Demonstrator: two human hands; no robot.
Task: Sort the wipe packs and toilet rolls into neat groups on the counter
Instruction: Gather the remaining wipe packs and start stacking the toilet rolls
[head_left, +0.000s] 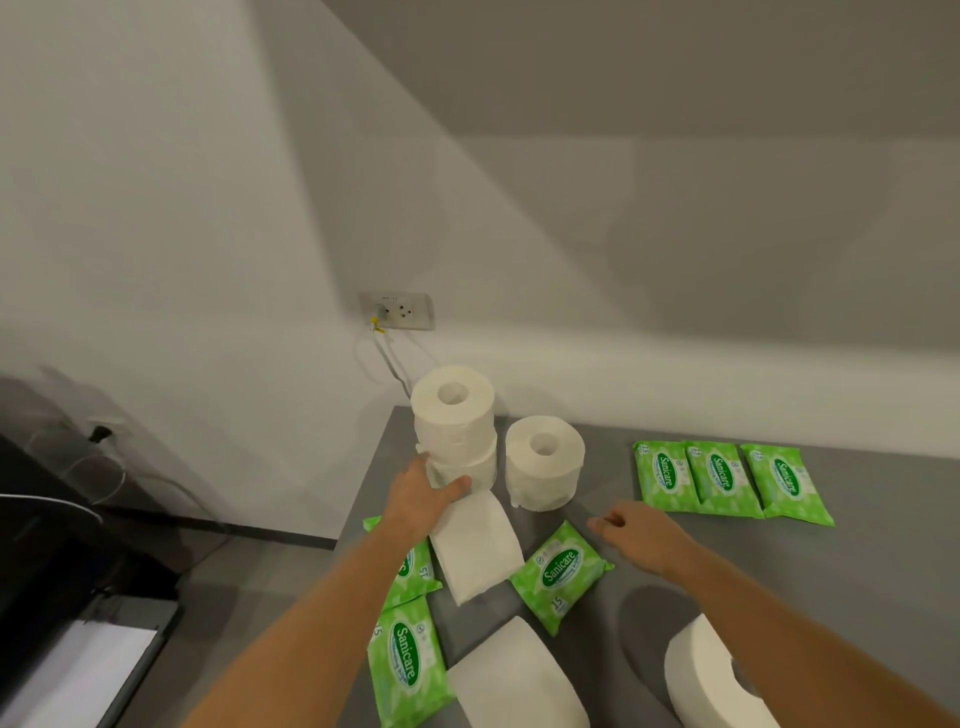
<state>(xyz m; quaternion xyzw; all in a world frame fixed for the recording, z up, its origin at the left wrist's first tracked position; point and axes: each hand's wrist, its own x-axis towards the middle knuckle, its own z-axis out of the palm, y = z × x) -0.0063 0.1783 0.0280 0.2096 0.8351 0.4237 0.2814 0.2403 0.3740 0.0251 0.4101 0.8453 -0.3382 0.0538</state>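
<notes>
The left hand (423, 496) was wrapped around the bottom roll of a stack of two toilet rolls (455, 426) at the back corner of the grey counter (857, 561). Its thumb (460, 486) pressed on the front of that roll and the other fingers curled round the far side, so they were mostly hidden. Just under the thumb lay a roll on its side (475, 545). Beside the stack, to the right of the fingers, another roll (544, 462) stood up on its own.

The right hand (641, 535) hung over the counter with nothing in it. Its fingers were loosely curled and pointed left. Just below those fingertips lay a green wipe pack (561, 574), tilted. Past the hand, at the back, three wipe packs (727, 478) lay in a neat row, touching.

Under the left arm were two more green packs (408, 670), one partly hidden by the wrist. Near the front edge lay two more rolls (514, 680), one under the right arm.

On the wall behind the stack was a socket (397, 310) with a cable plugged in.
</notes>
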